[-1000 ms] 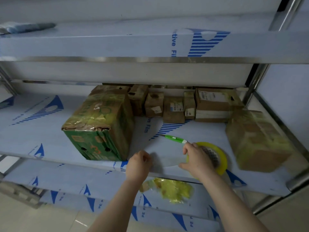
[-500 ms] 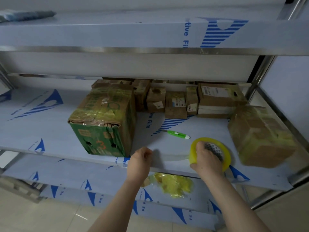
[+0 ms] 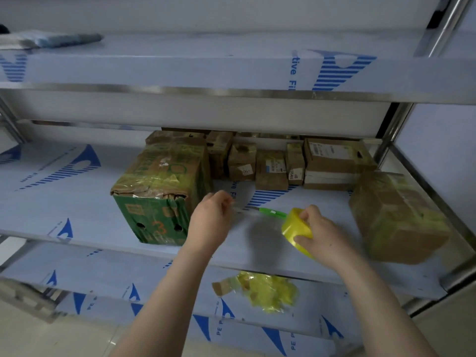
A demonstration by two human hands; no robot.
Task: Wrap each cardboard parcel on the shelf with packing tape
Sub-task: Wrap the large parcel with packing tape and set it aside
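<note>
Head view. Right hand (image 3: 327,240): grips the yellow tape roll (image 3: 296,228), now lifted and tilted; half a second ago it lay flat on the shelf (image 3: 77,202). Left hand (image 3: 211,222): risen from the shelf edge, pinches the free tape end. A strip is drawn between the hands, so the next wrap looks ready to start. Green cutter (image 3: 273,212): just behind the strip. Green carton (image 3: 159,191): just beside the left hand. Small parcels (image 3: 270,168): rear row, well apart from both hands.

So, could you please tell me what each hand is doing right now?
Left hand: pinches the loose tape end.
Right hand: grips the yellow tape roll.
</note>
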